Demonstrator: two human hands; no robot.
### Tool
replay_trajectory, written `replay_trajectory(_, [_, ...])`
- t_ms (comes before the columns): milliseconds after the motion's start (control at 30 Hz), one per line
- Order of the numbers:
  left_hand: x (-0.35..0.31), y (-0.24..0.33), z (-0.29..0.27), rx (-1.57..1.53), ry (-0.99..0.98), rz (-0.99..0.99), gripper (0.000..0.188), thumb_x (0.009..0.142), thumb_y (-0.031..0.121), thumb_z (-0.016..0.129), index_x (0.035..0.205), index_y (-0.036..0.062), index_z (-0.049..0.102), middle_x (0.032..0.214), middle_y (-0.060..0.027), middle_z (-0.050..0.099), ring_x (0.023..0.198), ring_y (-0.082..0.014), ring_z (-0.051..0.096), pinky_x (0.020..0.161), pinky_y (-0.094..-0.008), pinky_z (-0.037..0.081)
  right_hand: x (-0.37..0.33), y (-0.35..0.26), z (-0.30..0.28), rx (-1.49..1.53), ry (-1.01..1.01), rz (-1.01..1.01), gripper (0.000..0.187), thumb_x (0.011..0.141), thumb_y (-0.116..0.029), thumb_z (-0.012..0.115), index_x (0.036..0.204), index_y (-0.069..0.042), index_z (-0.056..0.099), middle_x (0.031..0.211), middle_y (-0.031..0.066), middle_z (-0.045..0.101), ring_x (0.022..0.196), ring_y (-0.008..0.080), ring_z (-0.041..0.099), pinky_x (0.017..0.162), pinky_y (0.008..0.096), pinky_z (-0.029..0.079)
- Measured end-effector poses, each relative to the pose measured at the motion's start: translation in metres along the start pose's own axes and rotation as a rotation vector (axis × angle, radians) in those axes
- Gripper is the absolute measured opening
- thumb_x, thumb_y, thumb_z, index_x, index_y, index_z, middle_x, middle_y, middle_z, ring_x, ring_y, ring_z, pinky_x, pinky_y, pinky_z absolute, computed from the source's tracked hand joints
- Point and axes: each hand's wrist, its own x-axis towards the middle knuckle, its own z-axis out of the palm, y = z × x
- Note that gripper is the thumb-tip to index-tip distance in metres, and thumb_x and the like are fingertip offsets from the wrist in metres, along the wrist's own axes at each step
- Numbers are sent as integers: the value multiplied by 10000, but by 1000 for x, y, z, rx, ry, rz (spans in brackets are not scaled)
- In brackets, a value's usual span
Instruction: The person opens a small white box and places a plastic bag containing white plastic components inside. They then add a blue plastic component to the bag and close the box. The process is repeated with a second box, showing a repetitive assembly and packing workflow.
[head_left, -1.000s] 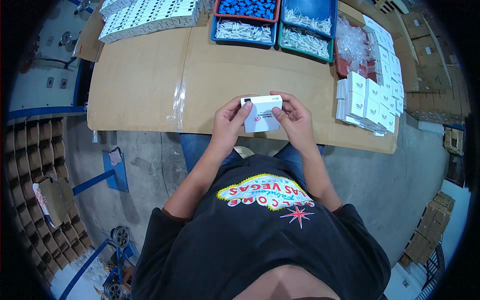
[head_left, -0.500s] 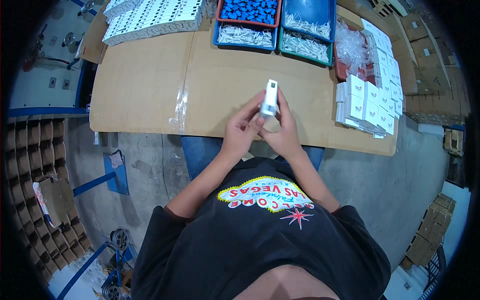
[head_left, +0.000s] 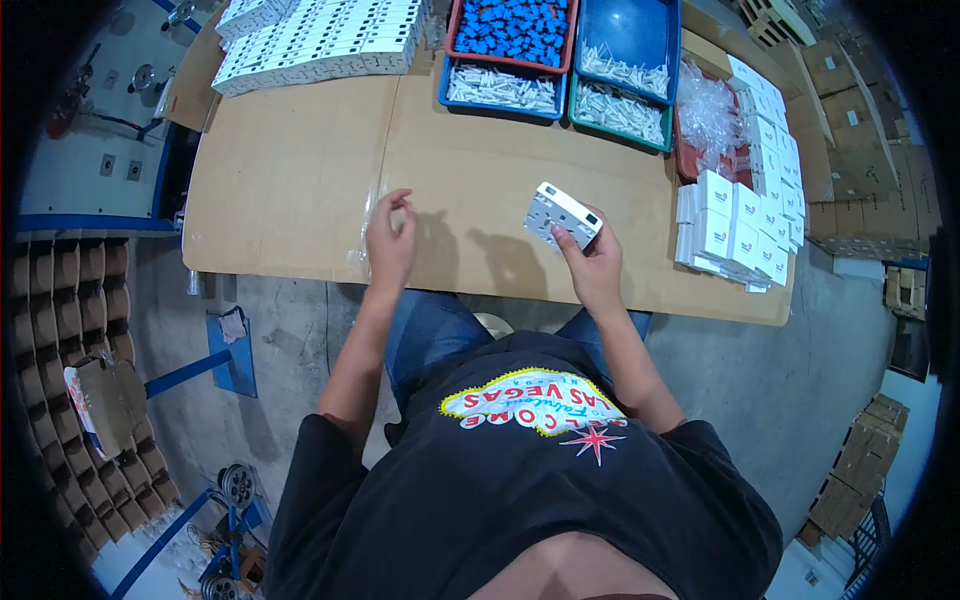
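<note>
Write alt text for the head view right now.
The right hand holds a white box above a cardboard tabletop; the left hand is apart, loosely curled, nothing visible in it. Bins of blue pieces and white pieces stand at the far side, between box stacks on the left and right.

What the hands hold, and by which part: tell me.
The right hand holds a small white box by its right end, thumb on its near face. The left hand holds nothing visible.
</note>
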Motion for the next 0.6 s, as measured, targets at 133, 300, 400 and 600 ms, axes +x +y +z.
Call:
replay_trajectory(133, [29, -52, -20, 379, 103, 105, 375, 900, 170, 669, 1250, 46, 615, 1268, -159, 594, 1244, -349, 510, 1068, -479, 383, 22, -6, 19, -3, -52, -25, 336, 956, -51, 699, 1261, 11, 574, 1111, 66, 667, 1035, 121, 631, 905, 286, 517])
replay_trajectory(300, [37, -57, -15, 664, 156, 147, 390, 923, 267, 641, 1254, 62, 617, 1351, -179, 534, 1296, -358, 460, 1099, -515, 337, 63, -28, 62, -7, -74, -99, 338, 945, -47, 707, 1258, 13, 594, 1112, 58, 667, 1030, 124, 623, 908, 277, 500])
replay_trajectory(400, [38, -55, -23, 625, 141, 109, 403, 927, 287, 620, 1260, 60, 613, 1328, -173, 543, 1290, -345, 466, 1096, -496, 346, 96, -25, 83, -120, -66, -254, 331, 929, -43, 724, 1239, 6, 620, 1118, 52, 668, 1030, 129, 621, 910, 287, 494])
replay_trajectory(600, [41, -54, -26, 617, 146, 92, 382, 917, 249, 632, 1242, 48, 609, 1309, -176, 543, 1267, -342, 486, 1080, -497, 361, 182, -29, 147, -66, -117, -233, 336, 920, -119, 759, 1213, 9, 657, 1097, 57, 696, 1005, 133, 625, 899, 294, 489])
